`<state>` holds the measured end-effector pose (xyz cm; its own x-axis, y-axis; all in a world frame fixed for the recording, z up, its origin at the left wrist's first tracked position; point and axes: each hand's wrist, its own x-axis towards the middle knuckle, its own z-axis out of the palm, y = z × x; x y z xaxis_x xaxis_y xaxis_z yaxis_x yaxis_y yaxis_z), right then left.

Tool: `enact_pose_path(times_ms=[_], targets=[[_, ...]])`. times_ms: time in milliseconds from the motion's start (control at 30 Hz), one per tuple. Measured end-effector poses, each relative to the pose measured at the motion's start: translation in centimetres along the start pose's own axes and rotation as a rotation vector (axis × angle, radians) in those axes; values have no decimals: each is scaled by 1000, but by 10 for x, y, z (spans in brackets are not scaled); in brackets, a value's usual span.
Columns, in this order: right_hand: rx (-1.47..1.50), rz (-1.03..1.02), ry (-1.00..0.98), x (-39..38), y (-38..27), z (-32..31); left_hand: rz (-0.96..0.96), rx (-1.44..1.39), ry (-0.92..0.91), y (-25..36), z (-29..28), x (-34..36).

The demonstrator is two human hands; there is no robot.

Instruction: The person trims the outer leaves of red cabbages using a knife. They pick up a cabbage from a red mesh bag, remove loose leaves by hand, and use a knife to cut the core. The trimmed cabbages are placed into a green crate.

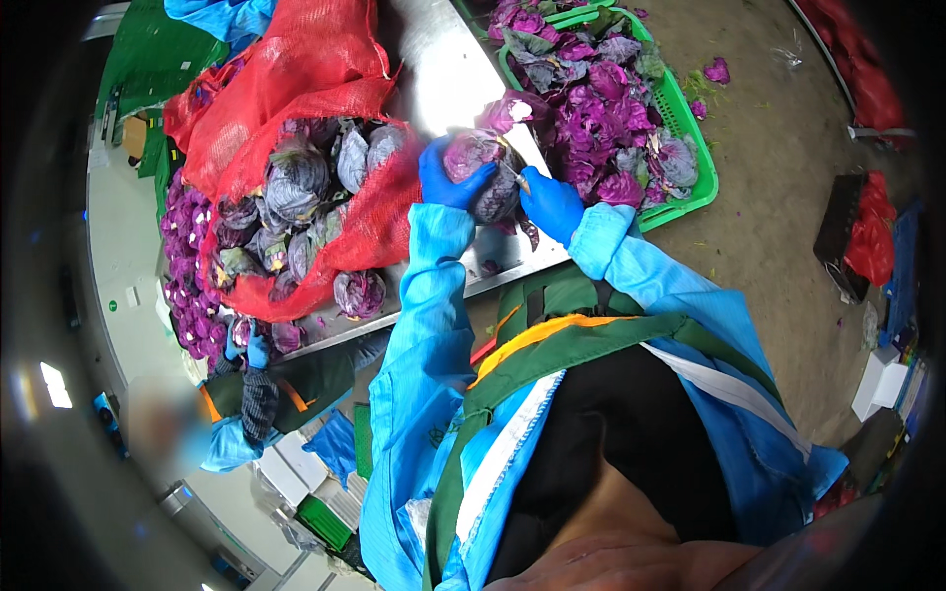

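My left hand (445, 183), in a blue glove, is closed around the side of a purple cabbage (473, 156) above the metal table. The gloved fingers of my right hand (554, 207) wrap round a small knife (523, 181); its thin blade points at the cabbage's right side, touching or very near it. A dark leaf (529, 231) hangs under the cabbage. Just beyond lies another purple cabbage (512, 110) with a pale cut spot, between my hands and the leaf basket.
A red mesh sack (286, 69) of whole cabbages lies open at left on the metal table (448, 59). At right stands a green basket (706, 177) full of purple leaves. At far left, a co-worker's gloved hands (254, 350) hold a cabbage beside a pile of purple cabbages (187, 256).
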<state>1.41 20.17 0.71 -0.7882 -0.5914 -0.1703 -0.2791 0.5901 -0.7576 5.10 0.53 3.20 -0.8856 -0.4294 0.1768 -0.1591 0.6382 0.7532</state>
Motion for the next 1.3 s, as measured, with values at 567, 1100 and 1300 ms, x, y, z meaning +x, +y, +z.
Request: enact_pose_path(times_ms=[567, 1100, 1300], targets=[[-165, 107, -70, 21, 2, -2, -211, -213, -275, -22, 2, 57], [-25, 204, -138, 39, 37, 45, -358, -476, -531, 0, -30, 50], [685, 267, -103, 15, 47, 52, -139, -111, -170, 19, -45, -17]])
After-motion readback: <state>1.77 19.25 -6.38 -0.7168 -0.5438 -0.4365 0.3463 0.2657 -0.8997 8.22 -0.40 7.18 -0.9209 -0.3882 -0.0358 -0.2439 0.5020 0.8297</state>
